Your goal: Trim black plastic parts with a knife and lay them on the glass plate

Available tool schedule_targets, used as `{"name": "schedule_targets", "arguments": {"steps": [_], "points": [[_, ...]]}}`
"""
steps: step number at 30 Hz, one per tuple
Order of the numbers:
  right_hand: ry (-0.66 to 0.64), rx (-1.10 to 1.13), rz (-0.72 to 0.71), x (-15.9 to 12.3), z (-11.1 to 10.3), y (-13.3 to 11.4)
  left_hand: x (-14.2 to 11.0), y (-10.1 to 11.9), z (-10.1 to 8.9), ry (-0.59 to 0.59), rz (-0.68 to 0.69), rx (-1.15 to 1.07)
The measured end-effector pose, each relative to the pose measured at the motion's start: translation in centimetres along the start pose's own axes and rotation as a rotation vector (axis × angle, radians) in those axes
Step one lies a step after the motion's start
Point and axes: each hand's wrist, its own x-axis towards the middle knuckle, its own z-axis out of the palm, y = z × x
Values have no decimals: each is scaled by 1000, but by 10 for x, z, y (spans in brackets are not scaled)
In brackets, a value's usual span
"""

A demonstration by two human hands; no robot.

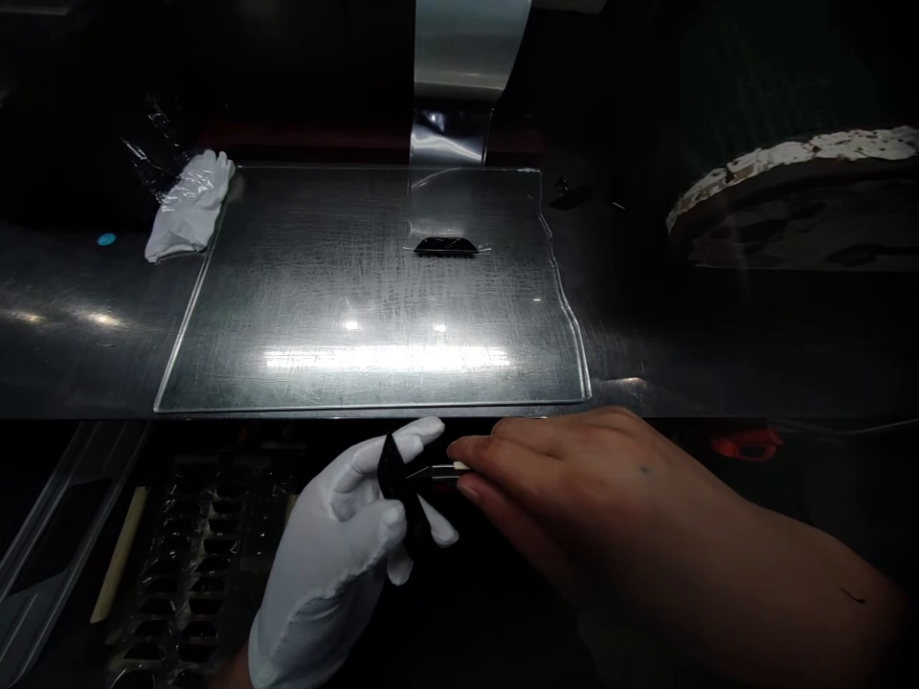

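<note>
My left hand (323, 545), in a white glove, is closed around a small dark, glossy piece (392, 469) with a pointed top end. Between the thumb and fingers the piece stands roughly upright; its lower part is lost in shadow. My bare right hand (567, 478) pinches a thin knife (439, 472) with a narrow metal blade and a pale collar. The blade tip points left and reaches the right side of the dark piece, though I cannot tell if it touches. Both hands are just in front of the table edge.
A scratched glass sheet (308, 277) lies on the dark metal table (72, 364). A clear film strip (449, 144) runs onto it, with a black trapezoid piece (445, 247) at its end. A white glove (188, 211) lies left. Below left sits a tray (176, 574) of several dark pieces.
</note>
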Motion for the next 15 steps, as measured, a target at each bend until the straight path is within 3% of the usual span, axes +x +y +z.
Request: {"name": "schedule_targets", "arguments": {"steps": [5,10,15], "points": [[-70,-38,33,-2,0,0,1,1,4,93,10,25],[-43,-55,43,-4,2,0,1,3,13,207,-69,-45],[-40,-80,2,-5,2,2,0,5,15,183,-81,-204]]}}
